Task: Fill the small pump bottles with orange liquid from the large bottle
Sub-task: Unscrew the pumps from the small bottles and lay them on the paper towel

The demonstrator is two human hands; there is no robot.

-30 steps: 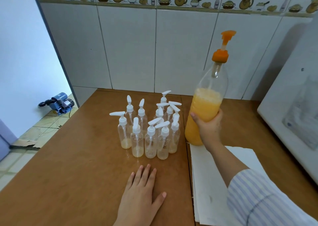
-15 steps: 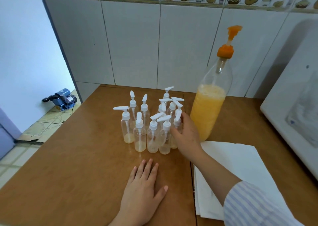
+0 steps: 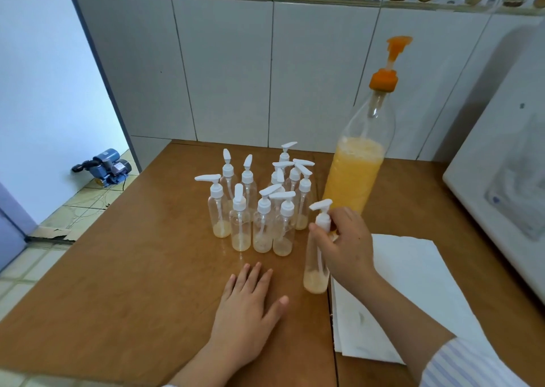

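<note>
A large clear bottle (image 3: 356, 177) half full of orange liquid, with an orange pump top, stands upright on the brown table (image 3: 132, 268). Left of it stands a cluster of several small clear pump bottles (image 3: 256, 206) with white pumps, each with a little pale liquid at the bottom. My right hand (image 3: 345, 245) grips one small pump bottle (image 3: 317, 257) by its neck, pulled out in front of the cluster near the table's middle. My left hand (image 3: 247, 307) lies flat on the table, fingers spread, holding nothing.
A white paper sheet (image 3: 413, 292) lies on the table under my right forearm. A white appliance (image 3: 501, 192) fills the right edge. A tiled wall stands behind the table. A blue pump motor (image 3: 107, 167) sits on the floor at left.
My right hand let go of the large bottle, reached into the cluster, and has drawn one small pump bottle toward me. The left hand stayed flat on the table.
</note>
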